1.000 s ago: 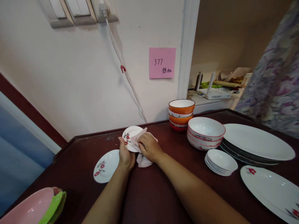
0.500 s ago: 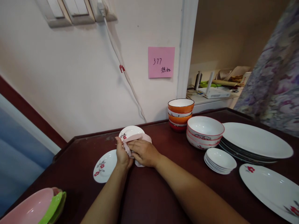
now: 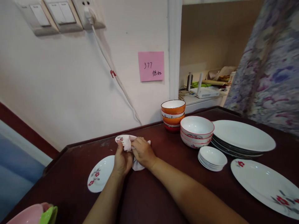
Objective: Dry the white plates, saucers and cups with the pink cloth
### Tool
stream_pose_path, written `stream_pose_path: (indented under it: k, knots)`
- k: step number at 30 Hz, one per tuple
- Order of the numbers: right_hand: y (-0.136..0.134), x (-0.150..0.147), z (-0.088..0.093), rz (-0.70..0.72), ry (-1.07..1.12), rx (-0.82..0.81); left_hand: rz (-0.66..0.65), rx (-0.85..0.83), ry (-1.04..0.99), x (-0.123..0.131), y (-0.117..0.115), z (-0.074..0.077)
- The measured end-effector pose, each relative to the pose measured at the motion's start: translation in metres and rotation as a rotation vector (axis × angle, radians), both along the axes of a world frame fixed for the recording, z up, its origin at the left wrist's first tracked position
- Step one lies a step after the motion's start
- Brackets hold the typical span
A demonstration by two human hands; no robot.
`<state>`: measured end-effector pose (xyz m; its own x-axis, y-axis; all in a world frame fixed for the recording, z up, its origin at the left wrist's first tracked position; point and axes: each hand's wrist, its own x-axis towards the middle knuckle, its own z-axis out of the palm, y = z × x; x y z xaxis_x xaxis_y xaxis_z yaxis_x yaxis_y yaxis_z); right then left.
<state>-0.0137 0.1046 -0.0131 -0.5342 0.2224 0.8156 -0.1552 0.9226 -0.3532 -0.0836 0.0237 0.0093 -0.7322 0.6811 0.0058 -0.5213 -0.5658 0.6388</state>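
A small white plate with red flowers [image 3: 121, 138] is tilted in my left hand [image 3: 123, 160], whose thumb rests near its edge. My right hand [image 3: 143, 151] grips a pale pink cloth [image 3: 138, 165] and presses it against the plate's right side. The cloth hangs below my fingers and covers much of the plate, so my left fingertips are hidden. Another small flowered plate [image 3: 102, 172] lies on the dark red table [image 3: 149, 196], to the left of my left forearm.
Stacked orange and white bowls [image 3: 173, 109] stand by the wall, beside red-rimmed bowls [image 3: 196, 132]. Further right are small dishes [image 3: 213, 158], a stack of large plates [image 3: 244, 137] and a flowered oval plate [image 3: 263, 185]. Pink [image 3: 28, 214] and green dishes [image 3: 48, 216] sit front left.
The held plate has tilted and shows a narrower face. My right hand has shifted with the cloth on it. The whole view has swung a little to the right.
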Motion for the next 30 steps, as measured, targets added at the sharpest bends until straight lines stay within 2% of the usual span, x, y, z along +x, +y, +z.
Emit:
stream_pose_path:
  k: [4,8,11,17,20,23,26,30]
  knots:
    - [-0.004,-0.002,-0.001,0.014,0.011,-0.012,0.042,-0.014,-0.03,0.0,-0.002,-0.001]
    - [0.004,0.004,-0.001,-0.013,-0.169,0.09,0.053,-0.012,-0.014,-0.004,-0.001,0.001]
    - [0.012,0.008,-0.001,-0.03,-0.244,0.109,0.045,-0.033,-0.017,-0.007,-0.001,0.002]
    - [0.008,0.005,0.001,0.007,-0.167,-0.068,-0.079,-0.035,0.007,-0.005,-0.003,0.001]
    - [0.002,0.001,0.0,0.055,-0.086,-0.147,-0.007,-0.025,0.005,-0.004,-0.002,0.002]
    - [0.002,0.0,-0.002,0.105,-0.052,-0.138,0.037,-0.017,0.026,-0.006,-0.001,0.003]
    - [0.008,0.002,-0.003,0.114,-0.156,-0.077,0.028,-0.036,0.044,-0.009,-0.003,0.004]
    - [0.014,0.006,0.0,0.037,-0.316,-0.03,0.043,-0.083,0.031,-0.013,-0.007,0.006]
